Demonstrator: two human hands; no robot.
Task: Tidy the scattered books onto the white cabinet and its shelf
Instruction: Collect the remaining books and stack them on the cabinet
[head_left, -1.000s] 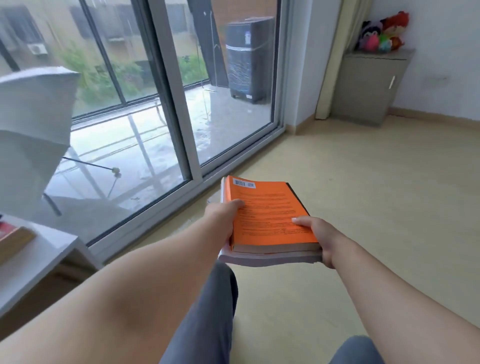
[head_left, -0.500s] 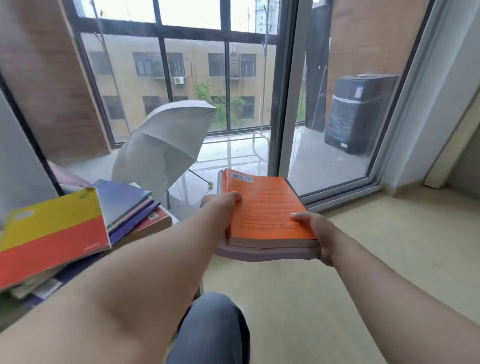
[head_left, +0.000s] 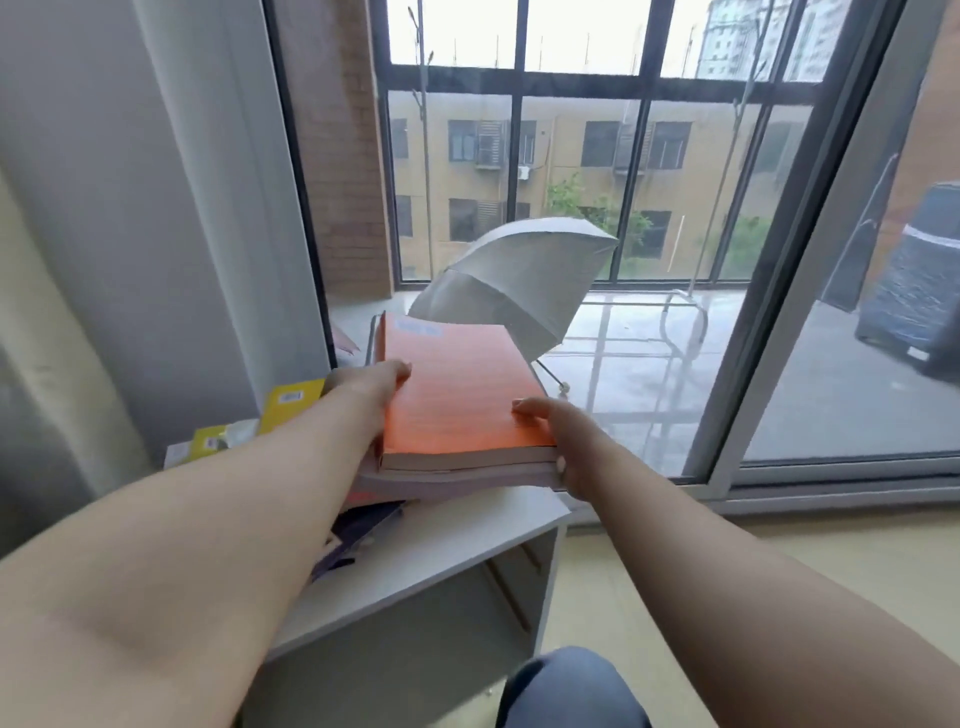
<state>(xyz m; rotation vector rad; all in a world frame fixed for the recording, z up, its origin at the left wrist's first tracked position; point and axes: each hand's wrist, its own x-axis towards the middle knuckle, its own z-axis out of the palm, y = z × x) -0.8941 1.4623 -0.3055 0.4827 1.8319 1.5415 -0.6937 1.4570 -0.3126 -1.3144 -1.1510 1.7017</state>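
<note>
Your left hand (head_left: 371, 376) and right hand (head_left: 558, 436) gripped opposite edges of the orange book (head_left: 457, 384) and the paler book (head_left: 457, 480) beneath, holding both level over the white cabinet (head_left: 467, 525).

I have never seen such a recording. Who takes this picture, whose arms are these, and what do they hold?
There is no machine here. A person wears one camera on the head, looking forward and down, so the arms are the person's own. The left hand and right hand grip a thick orange paperback book stacked on a pale book, above the white cabinet. Yellow books and dark books lie on its top. A grey open umbrella stands outside the glass.
</note>
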